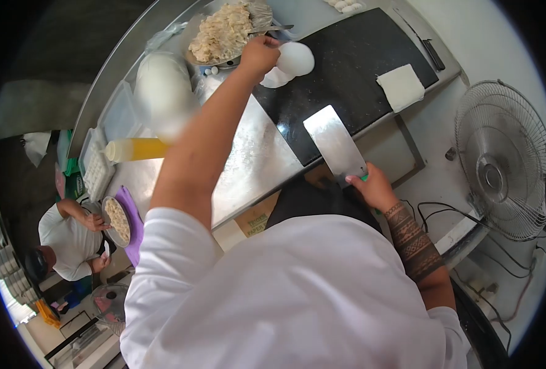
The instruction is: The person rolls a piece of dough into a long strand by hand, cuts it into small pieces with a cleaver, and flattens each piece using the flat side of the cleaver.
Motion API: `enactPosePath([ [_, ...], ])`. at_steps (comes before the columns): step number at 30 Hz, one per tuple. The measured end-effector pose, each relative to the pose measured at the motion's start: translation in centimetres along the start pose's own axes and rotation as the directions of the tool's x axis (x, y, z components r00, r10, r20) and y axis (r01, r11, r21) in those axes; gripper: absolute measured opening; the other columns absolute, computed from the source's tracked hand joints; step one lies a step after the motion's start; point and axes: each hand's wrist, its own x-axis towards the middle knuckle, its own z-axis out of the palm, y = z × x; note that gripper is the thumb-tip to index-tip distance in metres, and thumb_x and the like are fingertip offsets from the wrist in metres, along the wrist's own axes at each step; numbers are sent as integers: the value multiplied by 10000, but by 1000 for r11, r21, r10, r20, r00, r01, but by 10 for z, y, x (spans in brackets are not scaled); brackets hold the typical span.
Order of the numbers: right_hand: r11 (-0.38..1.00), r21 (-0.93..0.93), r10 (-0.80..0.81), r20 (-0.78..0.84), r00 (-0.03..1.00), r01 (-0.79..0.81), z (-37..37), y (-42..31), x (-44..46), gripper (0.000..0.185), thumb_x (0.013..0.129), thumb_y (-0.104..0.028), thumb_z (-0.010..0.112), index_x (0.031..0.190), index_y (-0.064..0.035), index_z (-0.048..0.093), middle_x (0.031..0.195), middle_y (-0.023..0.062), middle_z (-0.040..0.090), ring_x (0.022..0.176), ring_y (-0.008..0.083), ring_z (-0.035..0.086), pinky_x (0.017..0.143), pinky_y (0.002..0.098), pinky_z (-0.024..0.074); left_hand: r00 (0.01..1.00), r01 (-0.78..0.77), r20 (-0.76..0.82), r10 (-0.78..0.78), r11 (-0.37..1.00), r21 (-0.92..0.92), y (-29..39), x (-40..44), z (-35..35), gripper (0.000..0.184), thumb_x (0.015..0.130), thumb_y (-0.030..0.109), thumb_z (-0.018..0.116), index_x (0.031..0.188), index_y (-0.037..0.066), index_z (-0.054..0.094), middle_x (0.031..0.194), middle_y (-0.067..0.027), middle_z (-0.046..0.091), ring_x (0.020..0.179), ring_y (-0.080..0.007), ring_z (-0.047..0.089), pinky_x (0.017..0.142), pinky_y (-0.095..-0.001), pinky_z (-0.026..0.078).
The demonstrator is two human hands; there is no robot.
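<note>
My right hand grips the green handle of a broad cleaver, its blade lying over the front edge of the black board. My left hand reaches to the far left of the board, fingers curled together; what they hold, if anything, is hidden. Beside it lie two round white dough wrappers, overlapping each other. Just past those fingers, a metal spreading tool rests in a bowl of pale chopped filling. A folded white cloth lies on the board's right part.
A knife lies right of the board. Left on the steel counter are a bulky white bag and a yellow squeeze bottle. A wire-caged fan stands right, with cables. Another person handles a bowl at far left.
</note>
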Motion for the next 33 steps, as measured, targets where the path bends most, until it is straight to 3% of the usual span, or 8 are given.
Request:
enactPosePath([
  [3, 999, -36, -17, 4, 1000, 17, 0, -6, -1, 486, 934, -341, 807, 1206, 34, 662, 1103, 239, 749, 1031, 388, 725, 906, 457, 557, 948, -71, -277, 156, 953, 296, -26, -6, 7, 323, 893, 88, 711, 1206, 10, 715, 1165, -155, 745, 1051, -272, 733, 938, -368, 580],
  [7, 997, -75, 6, 46, 999, -2, -8, -19, -1, 458, 943, -328, 800, 1192, 31, 663, 1103, 236, 749, 1027, 396, 722, 894, 461, 557, 837, -232, -449, 313, 946, 226, -40, -78, -9, 305, 895, 138, 682, 1169, 9, 727, 1140, -209, 757, 1070, -326, 739, 927, -412, 584],
  [13, 966, 7, -257, 77, 963, 257, 12, -32, 25, 413, 983, -261, 745, 1252, 30, 628, 1113, 255, 738, 1057, 438, 707, 889, 473, 555, 750, 16, -567, 341, 847, 531, -134, -247, -50, 418, 841, 157, 813, 1220, 58, 671, 1237, -174, 660, 1205, -403, 584, 1081, -495, 437],
  [18, 847, -192, -455, 223, 862, 496, 44, -94, 55, 346, 1001, -178, 668, 1260, 27, 567, 1032, 291, 722, 995, 489, 696, 831, 530, 556, 665, 288, -725, 179, 835, 470, -169, -306, -53, 530, 789, 178, 895, 1243, 54, 651, 1217, -167, 659, 1172, -376, 603, 1040, -473, 470],
  [20, 734, -278, -535, 326, 780, 620, 56, -130, 60, 309, 1005, -168, 643, 1233, 20, 552, 991, 277, 727, 942, 492, 700, 804, 555, 553, 721, 251, -693, 19, 925, 286, -190, -308, -54, 454, 795, 172, 890, 1178, 44, 681, 1123, -155, 691, 1084, -353, 640, 986, -454, 504],
  [21, 696, -320, -527, 380, 760, 642, 63, -146, 62, 288, 1008, -166, 634, 1215, 14, 546, 970, 270, 725, 921, 488, 700, 793, 559, 554, 704, 237, -694, 149, 873, 427, -190, -309, -52, 392, 804, 155, 879, 1133, 41, 698, 1060, -142, 707, 1032, -336, 662, 943, -441, 529],
  [29, 240, -581, -521, 599, 608, 778, 95, -213, 47, 221, 929, -69, 627, 1130, -38, 541, 837, 196, 679, 784, 413, 731, 669, 504, 594, 750, 199, -658, 62, 928, 315, -182, -307, -58, 318, 844, 162, 855, 1092, 44, 694, 1055, -146, 708, 1003, -324, 692, 898, -431, 555],
  [33, 266, -555, -571, 568, 593, 788, 116, -197, 47, 235, 894, -36, 624, 1114, -40, 540, 831, 176, 672, 767, 400, 734, 645, 491, 593, 753, 199, -651, 93, 911, 361, -181, -310, -58, 295, 856, 153, 833, 1089, 38, 692, 1035, -159, 704, 981, -338, 685, 883, -447, 548],
])
